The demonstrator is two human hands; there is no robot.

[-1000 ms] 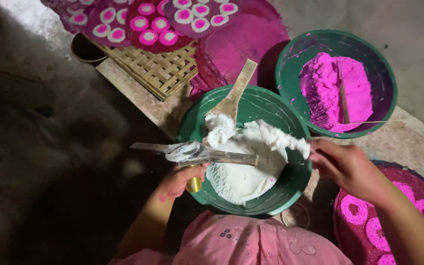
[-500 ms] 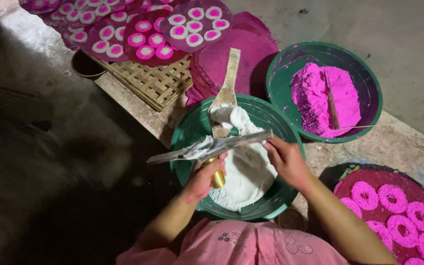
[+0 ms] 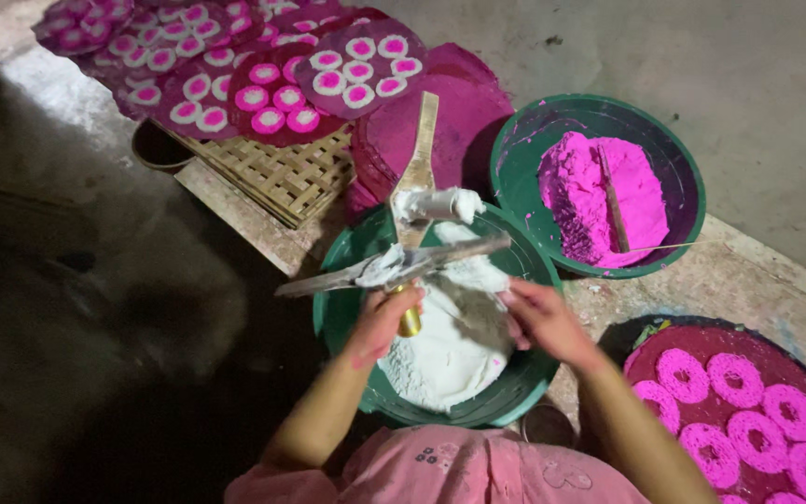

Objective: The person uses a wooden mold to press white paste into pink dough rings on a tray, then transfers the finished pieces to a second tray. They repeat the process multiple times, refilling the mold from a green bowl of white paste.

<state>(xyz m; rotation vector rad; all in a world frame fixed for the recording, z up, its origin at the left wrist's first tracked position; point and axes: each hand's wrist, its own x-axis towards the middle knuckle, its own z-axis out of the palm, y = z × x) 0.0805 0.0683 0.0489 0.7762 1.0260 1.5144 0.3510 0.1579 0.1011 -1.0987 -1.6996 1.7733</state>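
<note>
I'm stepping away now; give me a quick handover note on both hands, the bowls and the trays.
Left hand: closed on a brass-coloured handle over the green bowl of white paste.
Right hand: fingers down in the paste, holding nothing that I can see.
A long flat blade, smeared white, lies across the bowl rim; a wooden paddle leans in at the back.
Pink paste bowl: upper right.
Done: discs with white centres at the top.
Left: pink rings at lower right have open centres.
</note>
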